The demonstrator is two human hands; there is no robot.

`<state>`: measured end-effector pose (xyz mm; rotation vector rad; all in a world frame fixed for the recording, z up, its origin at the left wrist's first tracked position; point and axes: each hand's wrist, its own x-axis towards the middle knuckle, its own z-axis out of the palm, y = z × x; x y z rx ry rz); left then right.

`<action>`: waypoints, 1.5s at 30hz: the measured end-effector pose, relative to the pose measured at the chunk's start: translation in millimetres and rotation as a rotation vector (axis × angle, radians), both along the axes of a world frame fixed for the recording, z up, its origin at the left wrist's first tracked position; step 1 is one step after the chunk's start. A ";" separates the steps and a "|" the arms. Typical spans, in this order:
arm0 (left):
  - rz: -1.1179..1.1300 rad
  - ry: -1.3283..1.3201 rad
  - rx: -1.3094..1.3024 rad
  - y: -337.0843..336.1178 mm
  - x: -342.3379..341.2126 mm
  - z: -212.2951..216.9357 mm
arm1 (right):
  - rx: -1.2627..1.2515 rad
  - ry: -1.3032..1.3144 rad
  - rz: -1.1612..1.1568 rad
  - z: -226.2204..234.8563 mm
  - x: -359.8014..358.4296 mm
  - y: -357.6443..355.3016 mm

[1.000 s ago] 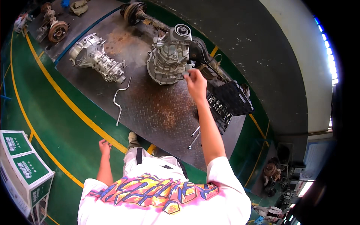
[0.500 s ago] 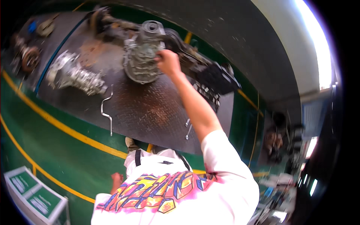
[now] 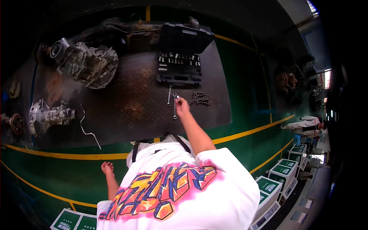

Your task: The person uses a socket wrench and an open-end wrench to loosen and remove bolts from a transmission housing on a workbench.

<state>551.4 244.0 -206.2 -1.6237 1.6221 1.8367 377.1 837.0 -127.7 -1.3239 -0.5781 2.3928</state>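
Observation:
My right hand [image 3: 182,106] is over the metal plate, its fingers pinched around a small shiny piece too small to name. Under its fingertips lies a wrench [image 3: 175,114], and a second wrench [image 3: 169,97] lies just to the left. A coiled chain [image 3: 201,98] rests to the right of the hand. Beyond the wrenches stands an opened black socket set case [image 3: 179,79] with several sockets in its tray. My left hand [image 3: 107,167] hangs low beside my body, fingers loosely curled but apart, touching nothing.
A large gearbox [image 3: 86,63] stands at the plate's far left, with a smaller gearbox [image 3: 51,116] nearer. A bent metal bar [image 3: 87,128] lies by the near edge. Behind runs a long axle [image 3: 142,28]. White-and-green cabinets [image 3: 283,168] and a person [image 3: 306,125] are at right.
My right hand has left the large gearbox and come down to the wrenches. The view has swung to the right, bringing the socket case and chain into clear sight.

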 end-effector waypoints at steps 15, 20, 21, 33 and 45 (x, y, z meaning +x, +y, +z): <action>-0.728 -0.233 -0.196 136.3 29.5 163.5 | 1.105 -0.595 0.257 -34.0 -154.4 243.4; -0.482 -0.256 -0.306 124.6 102.3 183.4 | 1.513 -0.494 0.338 -64.8 -185.7 244.3; -0.478 -0.262 -0.309 130.6 108.9 186.6 | 1.693 -0.498 0.339 -67.5 -185.6 241.1; -0.543 -0.250 -0.057 191.2 97.5 156.4 | 1.947 -0.392 0.649 -52.6 -169.0 248.3; -0.620 -0.217 -0.177 204.2 52.5 179.2 | 1.734 -0.348 0.601 -49.6 -153.9 245.1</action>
